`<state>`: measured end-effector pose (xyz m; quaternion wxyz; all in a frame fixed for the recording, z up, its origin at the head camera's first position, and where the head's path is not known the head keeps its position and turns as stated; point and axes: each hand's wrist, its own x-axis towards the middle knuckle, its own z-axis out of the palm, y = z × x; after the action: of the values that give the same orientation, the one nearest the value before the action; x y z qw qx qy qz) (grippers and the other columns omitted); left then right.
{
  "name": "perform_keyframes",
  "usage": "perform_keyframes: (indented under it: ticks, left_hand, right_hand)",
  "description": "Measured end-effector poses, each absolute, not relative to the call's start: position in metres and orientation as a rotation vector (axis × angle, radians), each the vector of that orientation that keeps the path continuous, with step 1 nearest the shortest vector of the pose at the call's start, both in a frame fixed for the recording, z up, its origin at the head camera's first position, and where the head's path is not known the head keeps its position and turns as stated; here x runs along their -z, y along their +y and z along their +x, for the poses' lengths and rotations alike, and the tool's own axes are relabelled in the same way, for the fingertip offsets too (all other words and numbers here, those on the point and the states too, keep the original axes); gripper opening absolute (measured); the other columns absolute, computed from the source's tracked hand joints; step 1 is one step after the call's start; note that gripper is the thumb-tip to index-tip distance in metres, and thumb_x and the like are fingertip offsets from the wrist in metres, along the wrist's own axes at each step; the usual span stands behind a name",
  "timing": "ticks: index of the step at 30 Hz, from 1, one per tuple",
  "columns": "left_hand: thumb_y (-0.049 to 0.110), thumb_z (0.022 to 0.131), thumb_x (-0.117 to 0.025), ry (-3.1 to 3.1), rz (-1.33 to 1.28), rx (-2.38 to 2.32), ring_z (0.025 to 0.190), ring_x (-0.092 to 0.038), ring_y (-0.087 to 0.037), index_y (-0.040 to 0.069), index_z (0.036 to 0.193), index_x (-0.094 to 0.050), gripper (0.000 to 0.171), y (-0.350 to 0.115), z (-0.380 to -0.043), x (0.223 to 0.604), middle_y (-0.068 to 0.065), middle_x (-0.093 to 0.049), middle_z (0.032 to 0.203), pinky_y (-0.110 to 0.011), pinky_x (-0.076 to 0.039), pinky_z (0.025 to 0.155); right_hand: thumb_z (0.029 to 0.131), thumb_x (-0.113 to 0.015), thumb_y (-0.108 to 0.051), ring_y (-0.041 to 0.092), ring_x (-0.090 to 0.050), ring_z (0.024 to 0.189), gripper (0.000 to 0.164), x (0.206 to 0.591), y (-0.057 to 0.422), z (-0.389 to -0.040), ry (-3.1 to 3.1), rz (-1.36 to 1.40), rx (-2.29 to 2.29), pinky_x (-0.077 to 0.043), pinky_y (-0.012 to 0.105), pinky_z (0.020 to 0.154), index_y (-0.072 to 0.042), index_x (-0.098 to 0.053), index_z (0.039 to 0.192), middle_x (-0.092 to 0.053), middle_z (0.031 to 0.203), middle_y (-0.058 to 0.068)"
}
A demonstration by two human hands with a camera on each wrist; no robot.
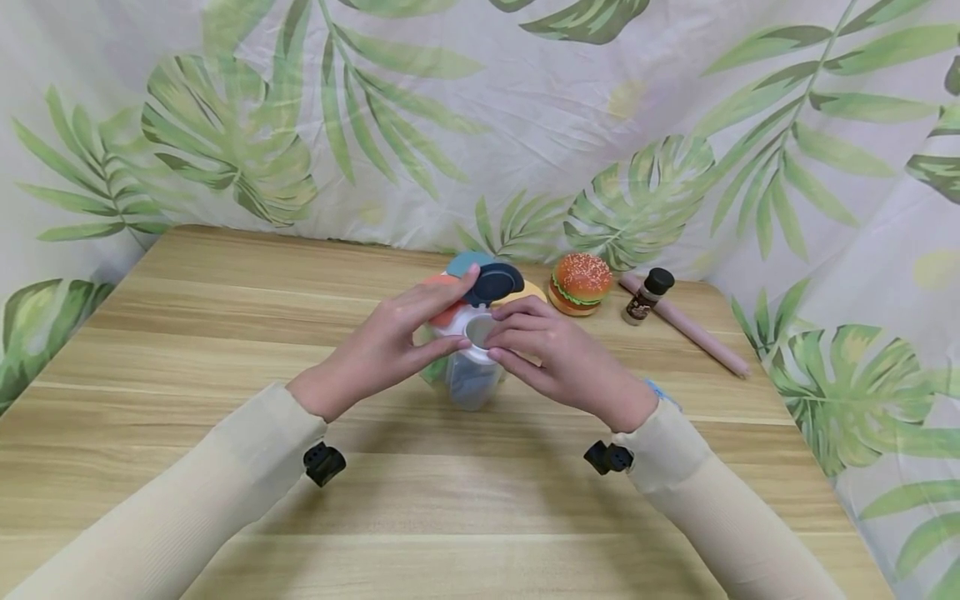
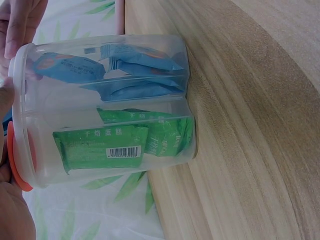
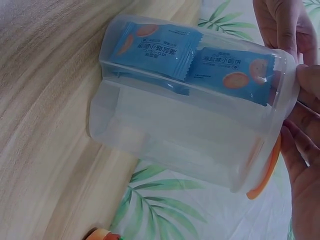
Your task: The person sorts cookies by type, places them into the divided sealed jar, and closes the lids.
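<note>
A clear divided food storage canister (image 1: pixel 474 383) stands on the table, its dark navy flip lid (image 1: pixel 495 283) raised above a round opening (image 1: pixel 480 332). My left hand (image 1: pixel 386 337) holds the canister's top, index finger against the raised lid and thumb at the opening's rim. At the other side of the opening, the fingers of my right hand (image 1: pixel 551 350) bend over the rim; nothing shows between them. Blue snack packets (image 2: pixel 145 60) fill the front compartment below the opening. Green packets (image 2: pixel 100 147) lie in the left one. The right-hand compartment (image 3: pixel 185 132) shows no packets.
Orange (image 1: pixel 448 300), teal (image 1: pixel 468 263) and yellow (image 1: pixel 525 293) lids surround the raised one. Behind to the right are a toy hamburger (image 1: pixel 581 283), a black-capped seasoning jar (image 1: pixel 648 296) and a pinkish rod (image 1: pixel 705 337). A leaf-print cloth (image 1: pixel 420 117) hangs behind the table (image 1: pixel 225 300).
</note>
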<state>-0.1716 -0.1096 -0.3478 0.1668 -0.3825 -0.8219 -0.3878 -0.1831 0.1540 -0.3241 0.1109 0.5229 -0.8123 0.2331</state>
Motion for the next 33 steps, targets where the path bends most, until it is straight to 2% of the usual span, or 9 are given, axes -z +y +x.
perform_keyframes:
  ticks: [5, 9, 12, 17, 22, 24, 26, 29, 33]
  left_hand:
    - [0.011, 0.091, -0.082, -2.335, -1.087, 1.113, 0.128, -0.061, -0.021, 0.012, 0.163, -0.039, 0.083, -0.11, -0.171, 0.348, -0.009, -0.063, 0.147, -0.04, -0.052, 0.11]
    - [0.009, 0.09, -0.082, -2.312, -1.086, 1.12, 0.124, -0.062, -0.021, 0.01, 0.162, -0.04, 0.083, -0.11, -0.172, 0.349, -0.009, -0.065, 0.143, -0.039, -0.052, 0.109]
    - [0.009, 0.089, -0.083, -2.3, -1.089, 1.123, 0.118, -0.062, -0.019, 0.01, 0.161, -0.041, 0.084, -0.11, -0.172, 0.349, -0.009, -0.067, 0.138, -0.037, -0.052, 0.108]
    - [0.01, 0.089, -0.084, -2.295, -1.091, 1.122, 0.118, -0.062, -0.019, 0.009, 0.161, -0.041, 0.083, -0.108, -0.173, 0.347, -0.009, -0.067, 0.138, -0.037, -0.052, 0.108]
    - [0.01, 0.088, -0.085, -2.288, -1.087, 1.126, 0.12, -0.062, -0.02, 0.007, 0.16, -0.043, 0.084, -0.108, -0.173, 0.347, -0.01, -0.067, 0.14, -0.036, -0.051, 0.11]
    - [0.01, 0.088, -0.085, -2.292, -1.087, 1.13, 0.12, -0.061, -0.02, 0.007, 0.16, -0.043, 0.084, -0.109, -0.173, 0.347, -0.009, -0.067, 0.141, -0.034, -0.051, 0.111]
    - [0.01, 0.088, -0.085, -2.297, -1.087, 1.137, 0.12, -0.061, -0.019, 0.008, 0.16, -0.042, 0.084, -0.109, -0.174, 0.347, -0.009, -0.067, 0.14, -0.033, -0.05, 0.111]
    - [0.01, 0.088, -0.085, -2.296, -1.087, 1.134, 0.118, -0.061, -0.019, 0.008, 0.16, -0.042, 0.083, -0.109, -0.173, 0.348, -0.009, -0.067, 0.138, -0.034, -0.05, 0.111]
    - [0.009, 0.087, -0.085, -2.282, -1.087, 1.143, 0.117, -0.062, -0.019, 0.007, 0.159, -0.043, 0.083, -0.108, -0.173, 0.349, -0.009, -0.068, 0.136, -0.036, -0.051, 0.11]
  right_hand:
    - [0.1, -0.071, -0.008, 0.024, -0.063, 0.13, 0.013, 0.324, 0.156, -0.183, -2.38, 1.522, -0.809, -0.051, 0.037, 0.115, -0.008, -0.078, 0.11, -0.077, 0.114, 0.003]
    - [0.097, -0.071, 0.001, 0.025, -0.068, 0.122, 0.018, 0.324, 0.161, -0.184, -2.321, 1.499, -0.937, -0.056, 0.038, 0.108, -0.004, -0.077, 0.112, -0.075, 0.118, 0.01]
    - [0.093, -0.073, 0.007, 0.026, -0.07, 0.115, 0.022, 0.324, 0.168, -0.184, -2.281, 1.448, -0.985, -0.058, 0.033, 0.103, -0.003, -0.077, 0.113, -0.076, 0.117, 0.012]
    - [0.091, -0.074, 0.01, 0.024, -0.071, 0.113, 0.026, 0.324, 0.189, -0.183, -2.291, 1.302, -1.019, -0.053, 0.019, 0.106, -0.003, -0.077, 0.113, -0.077, 0.114, 0.011]
    - [0.093, -0.072, 0.009, 0.012, -0.07, 0.108, 0.026, 0.327, 0.217, -0.182, -2.375, 1.161, -1.007, -0.053, 0.013, 0.1, -0.005, -0.077, 0.114, -0.077, 0.112, 0.009]
    - [0.095, -0.071, 0.007, 0.011, -0.069, 0.106, 0.026, 0.329, 0.229, -0.182, -2.454, 1.114, -0.986, -0.057, 0.018, 0.096, -0.007, -0.076, 0.116, -0.077, 0.113, 0.008]
    - [0.097, -0.069, 0.004, 0.015, -0.07, 0.105, 0.024, 0.33, 0.241, -0.183, -2.558, 1.07, -0.954, -0.061, 0.027, 0.094, -0.006, -0.075, 0.119, -0.076, 0.115, 0.009]
    - [0.101, -0.066, -0.002, 0.029, -0.071, 0.109, 0.022, 0.333, 0.258, -0.185, -2.767, 0.989, -0.898, -0.062, 0.045, 0.095, -0.001, -0.072, 0.122, -0.075, 0.12, 0.015]
    - [0.104, -0.064, -0.007, 0.045, -0.067, 0.118, 0.029, 0.339, 0.28, -0.188, -3.03, 0.839, -0.808, -0.058, 0.058, 0.099, 0.007, -0.066, 0.13, -0.069, 0.131, 0.027]
